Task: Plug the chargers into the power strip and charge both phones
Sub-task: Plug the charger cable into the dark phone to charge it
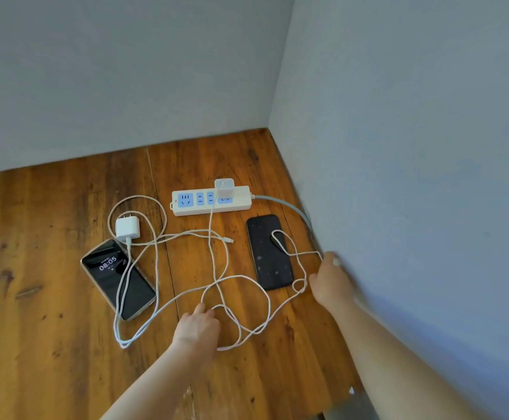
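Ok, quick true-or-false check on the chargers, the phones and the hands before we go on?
1. One charger is plugged into the power strip. True: the plugged charger sits at the right end of the power strip.
2. The second charger is plugged in too. False: the second charger lies loose on the table, prongs bare.
3. The left phone's screen is lit. True: the left phone shows 08:05.
4. The right phone's screen is lit. False: the right phone is dark.
5. Both hands are clear of the cable. False: the left hand touches the cable at a loop, and the right hand seems to pinch its end by the wall.
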A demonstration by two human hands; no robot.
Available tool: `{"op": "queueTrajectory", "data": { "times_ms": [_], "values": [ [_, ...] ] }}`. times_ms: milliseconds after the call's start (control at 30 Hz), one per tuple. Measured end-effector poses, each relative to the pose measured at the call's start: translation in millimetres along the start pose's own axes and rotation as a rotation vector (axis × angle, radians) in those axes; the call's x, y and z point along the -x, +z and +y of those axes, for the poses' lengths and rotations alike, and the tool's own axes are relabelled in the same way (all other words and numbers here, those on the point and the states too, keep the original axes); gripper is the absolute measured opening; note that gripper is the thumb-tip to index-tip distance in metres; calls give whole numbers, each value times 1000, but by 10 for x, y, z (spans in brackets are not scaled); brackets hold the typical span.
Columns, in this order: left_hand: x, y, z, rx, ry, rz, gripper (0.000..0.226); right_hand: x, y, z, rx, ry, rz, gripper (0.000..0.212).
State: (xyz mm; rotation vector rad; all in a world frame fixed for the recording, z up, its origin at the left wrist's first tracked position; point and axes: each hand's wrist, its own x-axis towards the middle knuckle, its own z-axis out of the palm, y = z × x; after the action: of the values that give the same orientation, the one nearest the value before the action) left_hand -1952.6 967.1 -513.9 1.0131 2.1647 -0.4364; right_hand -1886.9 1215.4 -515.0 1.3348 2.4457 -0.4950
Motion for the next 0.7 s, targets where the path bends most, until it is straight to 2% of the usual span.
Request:
{"op": "queueTrajectory", "data": {
  "times_ms": [100, 200, 300, 400, 500, 567, 700],
  "values": [
    [85, 80, -88, -100, -41, -81, 33, 73, 79, 36, -3, 57, -61, 52],
    [166, 146, -186, -120, -114, -144, 34, 186, 152, 69, 25, 48, -8, 44],
    [210, 137, -150, -31, -134, -49, 26, 237, 172, 106, 131, -33, 9, 28],
    [184, 49, 41, 169, -76, 173, 24, 319, 174, 141, 11, -32, -74, 17],
    [106, -33, 289, 437, 1, 266, 37, 491, 158, 193, -192, -91, -13, 14],
    [26, -102, 419, 645, -39, 271, 38, 613, 93, 218, -325, -105, 49, 17],
    [-188, -284, 556, 973, -223, 334, 37, 769, -32, 303, -552, 27, 82, 28]
  ]
}}
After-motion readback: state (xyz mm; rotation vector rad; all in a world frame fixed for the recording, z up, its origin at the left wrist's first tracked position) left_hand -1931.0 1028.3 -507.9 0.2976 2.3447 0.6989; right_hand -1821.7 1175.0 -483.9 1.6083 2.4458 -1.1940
